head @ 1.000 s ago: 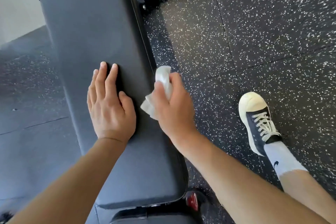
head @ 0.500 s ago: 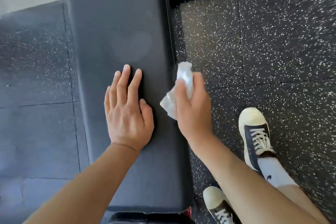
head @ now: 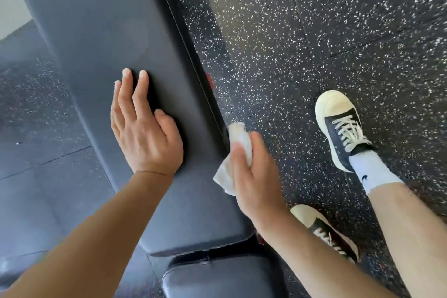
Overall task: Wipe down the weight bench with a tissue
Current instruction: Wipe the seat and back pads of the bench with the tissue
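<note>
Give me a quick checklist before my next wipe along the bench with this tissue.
1. Tissue gripped in right hand: ok.
2. Left hand flat on the bench pad, bracing: ok.
3. Tissue touching the pad: cannot tell; it sits at the pad's right edge.
4. Wiping path clear: not ok; the left hand covers part of the pad.
5. Feet clear of the frame, shoes on the floor: ok.

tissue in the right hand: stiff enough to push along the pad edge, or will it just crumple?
Probably floppy: the tissue is bunched in the right hand, a loose corner drooping below. Likely very light and tear-prone. It should wipe the weight bench only backed by fingers.
</note>
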A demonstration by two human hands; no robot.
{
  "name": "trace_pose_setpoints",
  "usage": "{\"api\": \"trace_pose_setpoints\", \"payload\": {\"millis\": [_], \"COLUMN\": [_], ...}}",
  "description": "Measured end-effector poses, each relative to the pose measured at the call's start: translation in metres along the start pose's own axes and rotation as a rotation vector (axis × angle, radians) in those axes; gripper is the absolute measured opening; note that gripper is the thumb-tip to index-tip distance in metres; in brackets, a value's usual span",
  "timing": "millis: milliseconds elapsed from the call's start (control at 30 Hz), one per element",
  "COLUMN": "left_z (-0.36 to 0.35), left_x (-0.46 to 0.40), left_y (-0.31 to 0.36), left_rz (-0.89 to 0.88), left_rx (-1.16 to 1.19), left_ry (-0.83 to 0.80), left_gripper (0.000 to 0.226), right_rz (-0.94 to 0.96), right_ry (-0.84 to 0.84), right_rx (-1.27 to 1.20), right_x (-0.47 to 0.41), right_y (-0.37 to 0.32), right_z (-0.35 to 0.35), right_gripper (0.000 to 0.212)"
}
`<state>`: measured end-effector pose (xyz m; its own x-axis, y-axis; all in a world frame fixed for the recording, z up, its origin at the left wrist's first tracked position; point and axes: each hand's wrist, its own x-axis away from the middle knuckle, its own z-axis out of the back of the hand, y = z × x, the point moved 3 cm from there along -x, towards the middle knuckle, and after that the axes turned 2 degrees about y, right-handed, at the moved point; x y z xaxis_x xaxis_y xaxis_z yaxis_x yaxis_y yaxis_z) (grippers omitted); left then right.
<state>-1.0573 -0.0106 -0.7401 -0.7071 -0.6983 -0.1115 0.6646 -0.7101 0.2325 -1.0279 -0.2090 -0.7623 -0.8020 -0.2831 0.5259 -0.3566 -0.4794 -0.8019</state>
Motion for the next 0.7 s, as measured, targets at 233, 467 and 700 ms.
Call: {"api": "trace_pose_setpoints", "payload": {"millis": [233, 467, 700], "left_z": [0.000, 0.001, 0.001], "left_x": [0.000, 0.000, -0.001], "left_y": [0.000, -0.001, -0.003], "left_rz": [0.012, -0.002, 0.011], "left_rx": [0.001, 0.010, -0.001], "left_ry": [-0.001, 0.000, -0.015], "left_gripper": [0.068, 0.067, 0.066], "right_rz": [0.047, 0.113, 0.247], "right_ry": [0.013, 0.020, -0.069], "right_rx": [-0.094, -0.056, 0.116], "right_x": [-0.114, -0.061, -0.007], "right_y": [-0.079, -0.036, -0.001], "right_z": [-0.040, -0.022, -0.001], "right_gripper": [0.015, 0.018, 0.007]}}
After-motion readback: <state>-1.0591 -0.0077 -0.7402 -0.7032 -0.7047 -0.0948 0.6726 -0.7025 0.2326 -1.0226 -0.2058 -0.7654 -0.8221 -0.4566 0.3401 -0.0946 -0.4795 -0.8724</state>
